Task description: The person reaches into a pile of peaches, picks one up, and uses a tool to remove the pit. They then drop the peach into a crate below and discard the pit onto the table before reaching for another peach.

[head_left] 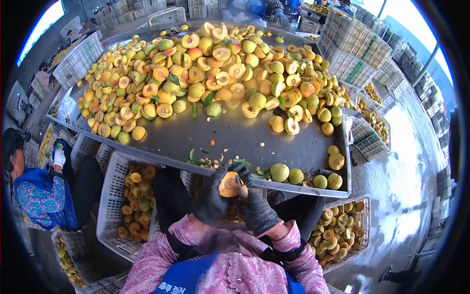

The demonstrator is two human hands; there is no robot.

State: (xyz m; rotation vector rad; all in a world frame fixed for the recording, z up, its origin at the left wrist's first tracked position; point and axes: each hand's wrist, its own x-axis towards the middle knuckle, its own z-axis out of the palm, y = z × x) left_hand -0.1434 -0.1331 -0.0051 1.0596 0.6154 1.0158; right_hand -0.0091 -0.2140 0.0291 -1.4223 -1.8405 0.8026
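A halved yellow peach (229, 184), its cut orange face turned up, is held in front of my body. My left hand (211, 196), in a dark glove, has its fingers wrapped round the left side of the half. My right hand (255, 208), in a dark grey knitted glove, is closed on a slim brownish pitting tool (242, 189) that touches the right edge of the fruit. The tool's working end is hard to make out. Just beyond both hands lies the near edge of a metal table (235, 143), with pit scraps and leaves (196, 159) along it.
A big heap of whole and halved peaches (196, 73) covers the table's far side. Whole green peaches (279, 172) rest at the near rim. Crates of halves stand left (110, 210) and right (366, 230) of my legs. A co-worker (41, 191) sits at far left.
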